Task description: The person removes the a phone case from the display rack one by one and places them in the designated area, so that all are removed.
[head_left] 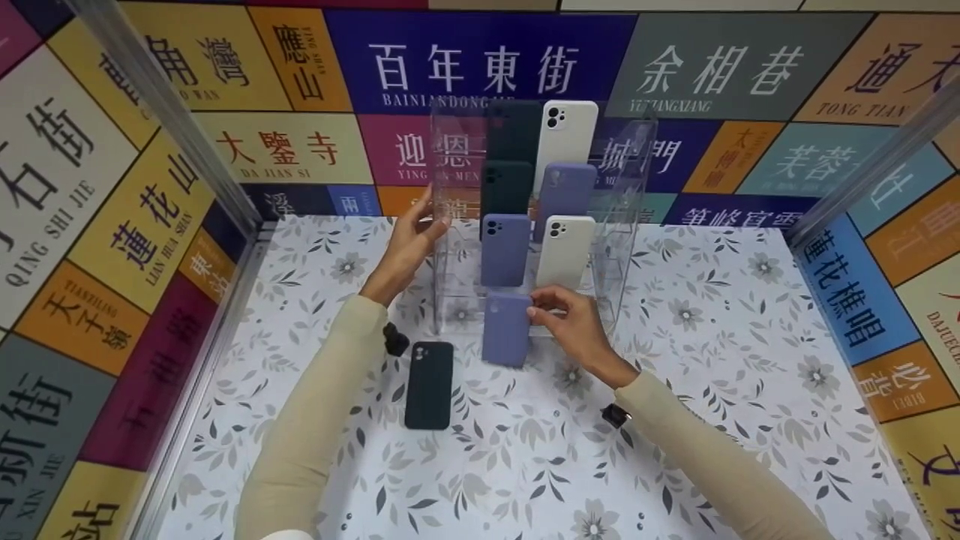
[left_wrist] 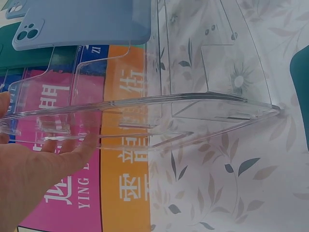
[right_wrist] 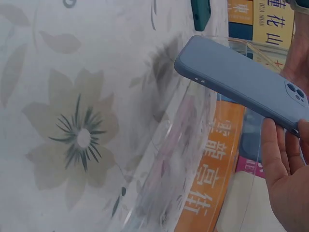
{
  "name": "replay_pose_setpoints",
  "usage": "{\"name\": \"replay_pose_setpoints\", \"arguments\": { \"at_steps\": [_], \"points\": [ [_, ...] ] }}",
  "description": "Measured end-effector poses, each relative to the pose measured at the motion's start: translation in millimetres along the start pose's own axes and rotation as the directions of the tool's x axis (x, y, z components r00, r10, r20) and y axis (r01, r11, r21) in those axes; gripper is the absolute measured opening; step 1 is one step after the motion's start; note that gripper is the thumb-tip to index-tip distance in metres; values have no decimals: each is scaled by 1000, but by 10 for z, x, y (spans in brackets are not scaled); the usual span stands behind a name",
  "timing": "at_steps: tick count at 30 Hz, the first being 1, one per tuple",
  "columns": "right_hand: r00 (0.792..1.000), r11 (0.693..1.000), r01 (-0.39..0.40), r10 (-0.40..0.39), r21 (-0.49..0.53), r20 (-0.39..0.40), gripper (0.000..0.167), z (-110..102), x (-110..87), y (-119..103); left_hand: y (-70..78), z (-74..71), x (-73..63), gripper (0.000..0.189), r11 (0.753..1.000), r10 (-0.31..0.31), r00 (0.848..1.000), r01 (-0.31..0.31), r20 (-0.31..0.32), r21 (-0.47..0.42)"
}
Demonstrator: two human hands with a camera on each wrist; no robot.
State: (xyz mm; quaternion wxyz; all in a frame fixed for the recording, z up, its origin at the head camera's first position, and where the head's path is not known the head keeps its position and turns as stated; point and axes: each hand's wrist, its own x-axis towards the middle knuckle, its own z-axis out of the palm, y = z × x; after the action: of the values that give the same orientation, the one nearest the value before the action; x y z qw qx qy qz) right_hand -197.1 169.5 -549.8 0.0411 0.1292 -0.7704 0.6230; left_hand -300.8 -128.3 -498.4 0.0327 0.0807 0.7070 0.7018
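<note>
A clear stepped display stand point(head_left: 626, 247) faces me, with phone cases upright in its tiers. My left hand point(head_left: 409, 244) grips the stand's left side panel; in the left wrist view the fingers point(left_wrist: 72, 154) lie along one face and the thumb by its edge. Between thumb and fingers, my right hand point(head_left: 574, 322) pinches a purple phone case point(head_left: 506, 330) by its upper right side. That case is upright at the stand's lowest front tier, camera cutout at the top. In the right wrist view the same purple case point(right_wrist: 236, 79) tilts, its back showing.
Higher tiers hold two dark green cases point(head_left: 505, 191), two white cases point(head_left: 568, 131) and two more purple cases point(head_left: 504, 251). Another dark green case point(head_left: 429, 386) lies flat on the flower-patterned table point(head_left: 525, 465), front left of the stand. Sign-printed walls point(head_left: 480, 45) enclose the table.
</note>
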Motion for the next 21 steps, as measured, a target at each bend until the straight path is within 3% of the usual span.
{"name": "replay_pose_setpoints", "arguments": {
  "at_steps": [9, 21],
  "points": [
    [998, 1000, -27, 27, -7, 58, 21, 102, -94, 45, 5, 1, -5, 74, 1000, 11, 1000, -12, -3, -16],
    [990, 997, -52, 43, 62, 137, 21, 195, -150, 162, 2, -3, -10, 75, 1000, 24, 1000, -24, 12, -7]
  ]
}}
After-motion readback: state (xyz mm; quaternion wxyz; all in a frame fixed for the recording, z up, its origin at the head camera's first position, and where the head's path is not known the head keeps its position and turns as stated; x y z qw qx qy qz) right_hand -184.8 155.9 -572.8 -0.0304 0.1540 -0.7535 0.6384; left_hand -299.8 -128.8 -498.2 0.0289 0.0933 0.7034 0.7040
